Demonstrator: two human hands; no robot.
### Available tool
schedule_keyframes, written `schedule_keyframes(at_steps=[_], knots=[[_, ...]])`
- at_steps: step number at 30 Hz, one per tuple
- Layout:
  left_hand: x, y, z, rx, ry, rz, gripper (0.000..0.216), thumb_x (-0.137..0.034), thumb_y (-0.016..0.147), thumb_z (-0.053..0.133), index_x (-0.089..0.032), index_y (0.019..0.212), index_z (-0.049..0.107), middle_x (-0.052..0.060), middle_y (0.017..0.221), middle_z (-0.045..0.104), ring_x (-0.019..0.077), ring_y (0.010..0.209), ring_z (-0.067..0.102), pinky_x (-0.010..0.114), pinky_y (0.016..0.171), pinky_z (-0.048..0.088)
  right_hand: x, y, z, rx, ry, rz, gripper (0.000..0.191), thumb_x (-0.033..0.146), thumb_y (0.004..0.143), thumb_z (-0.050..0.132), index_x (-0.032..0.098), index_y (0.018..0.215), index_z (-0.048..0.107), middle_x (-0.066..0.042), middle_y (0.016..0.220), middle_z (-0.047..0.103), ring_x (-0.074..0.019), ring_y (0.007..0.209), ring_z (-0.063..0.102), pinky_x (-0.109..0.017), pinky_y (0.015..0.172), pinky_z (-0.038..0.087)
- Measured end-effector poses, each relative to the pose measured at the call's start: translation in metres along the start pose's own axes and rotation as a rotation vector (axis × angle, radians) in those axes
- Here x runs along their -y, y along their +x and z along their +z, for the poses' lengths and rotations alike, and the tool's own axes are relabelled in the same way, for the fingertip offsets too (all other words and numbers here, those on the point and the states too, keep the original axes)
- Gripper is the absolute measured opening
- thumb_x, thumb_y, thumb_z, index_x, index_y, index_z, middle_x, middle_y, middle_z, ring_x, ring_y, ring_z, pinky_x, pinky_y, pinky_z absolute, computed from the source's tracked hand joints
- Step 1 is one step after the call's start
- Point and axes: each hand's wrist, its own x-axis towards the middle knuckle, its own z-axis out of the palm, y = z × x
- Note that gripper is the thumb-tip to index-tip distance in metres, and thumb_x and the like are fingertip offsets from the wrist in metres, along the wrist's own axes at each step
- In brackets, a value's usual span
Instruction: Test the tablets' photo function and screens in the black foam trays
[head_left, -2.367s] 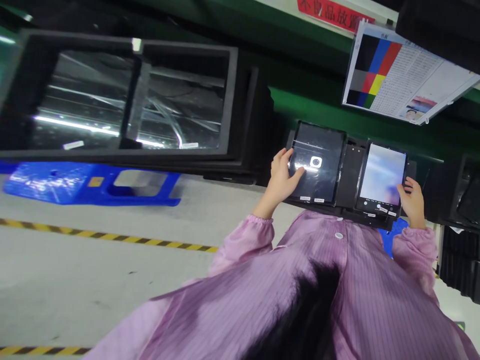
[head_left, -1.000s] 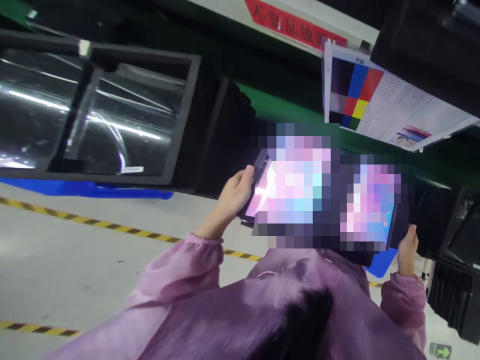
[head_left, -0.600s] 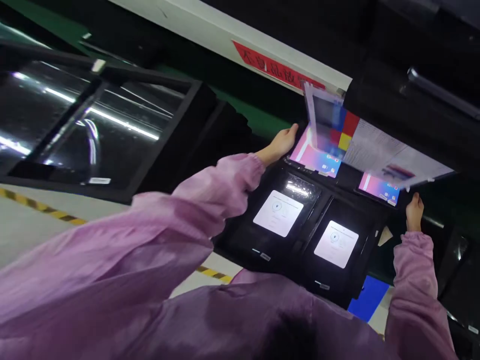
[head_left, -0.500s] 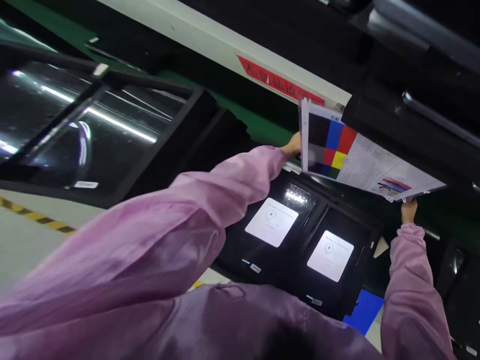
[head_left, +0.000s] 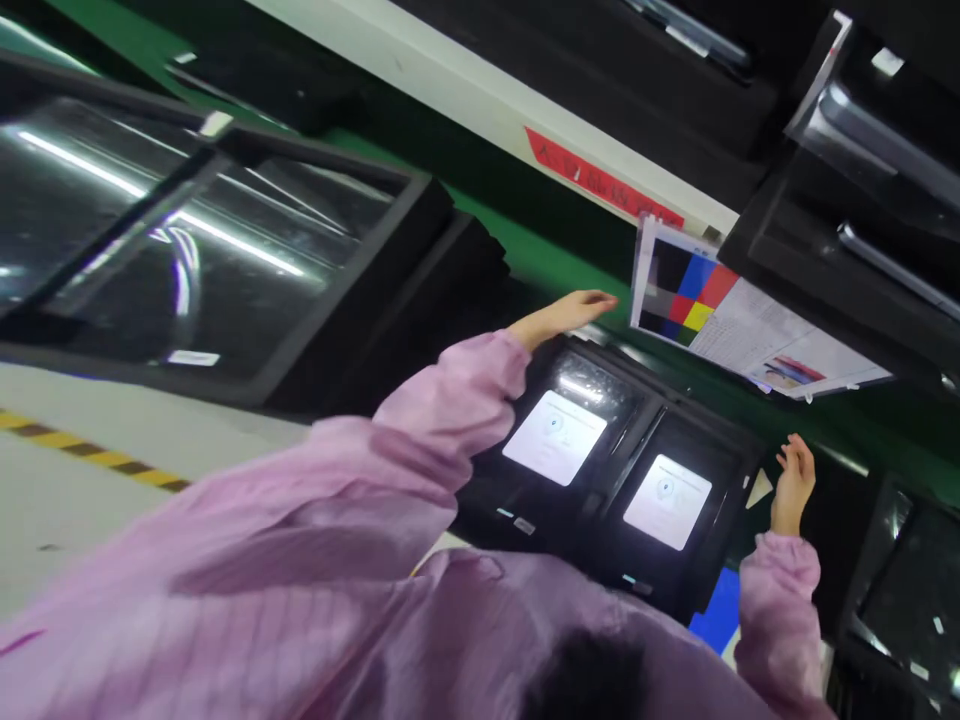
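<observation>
A black foam tray rests in front of me with two tablets side by side. The left tablet and the right tablet both show a white lit screen. My left hand reaches out flat above the tray's far left corner, fingers stretched, holding nothing. My right hand hovers at the tray's right edge with fingers apart, empty. Both arms wear pink striped sleeves. A colour test chart hangs just beyond the tray, between my hands.
A large black foam tray with shiny film-covered compartments fills the left. Stacked black trays stand at the right. A red label marks the white rail above. Grey floor with yellow-black tape lies at the left, a blue pallet below the tray.
I lifted two tablets off the tray and carried them up behind the colour chart. Both hands have come back empty and open, and two more lit tablets show in the tray.
</observation>
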Motion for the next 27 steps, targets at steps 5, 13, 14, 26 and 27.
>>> schedule_keyframes(at_steps=[5,13,14,26,27], knots=[[0.078,-0.115,-0.043,-0.081,0.135,-0.071,0.083,-0.048,0.081,0.073,-0.010,0.152,0.055,0.021,0.156,0.059,0.0349,0.145,0.057,0.051,0.128,0.040,0.011,-0.145,-0.008,0.066,0.068,-0.002,0.080,0.064,0.086,0.066,0.023,0.151,0.045,-0.020,0.157,0.050,-0.0348,0.140,0.058,-0.057,0.117,0.052],[0.122,-0.183,-0.041,0.014,0.208,-0.029,0.129,-0.048,0.064,0.094,-0.021,0.171,0.028,0.022,0.174,0.034,0.0481,0.163,0.027,0.065,0.134,0.016,0.027,-0.176,0.012,0.135,-0.245,-0.151,0.109,0.070,0.084,0.067,0.019,0.167,0.020,-0.024,0.171,0.026,-0.0398,0.164,0.024,-0.064,0.133,0.024],[0.122,-0.182,-0.041,0.028,0.237,-0.014,0.134,-0.049,0.061,0.096,-0.021,0.171,0.026,0.024,0.174,0.033,0.0507,0.163,0.026,0.068,0.132,0.015,0.027,-0.175,0.013,0.125,-0.265,-0.164,0.110,0.071,0.084,0.067,0.018,0.167,0.021,-0.024,0.171,0.027,-0.0408,0.163,0.024,-0.065,0.133,0.023],[0.111,-0.193,-0.022,-0.002,0.408,0.071,0.143,-0.040,0.064,0.099,-0.017,0.173,0.009,0.028,0.174,0.028,0.0493,0.164,0.022,0.064,0.133,0.012,0.024,-0.178,0.022,0.009,-0.225,-0.152,0.096,0.061,0.085,0.067,0.018,0.161,0.027,-0.025,0.166,0.034,-0.0424,0.160,0.026,-0.069,0.130,0.019],[0.109,-0.194,-0.021,-0.008,0.413,0.068,0.141,-0.040,0.066,0.098,-0.017,0.173,0.010,0.028,0.173,0.028,0.0491,0.164,0.023,0.064,0.133,0.011,0.024,-0.178,0.023,0.003,-0.240,-0.171,0.096,0.060,0.085,0.068,0.016,0.160,0.027,-0.026,0.165,0.034,-0.0426,0.160,0.027,-0.069,0.130,0.019]])
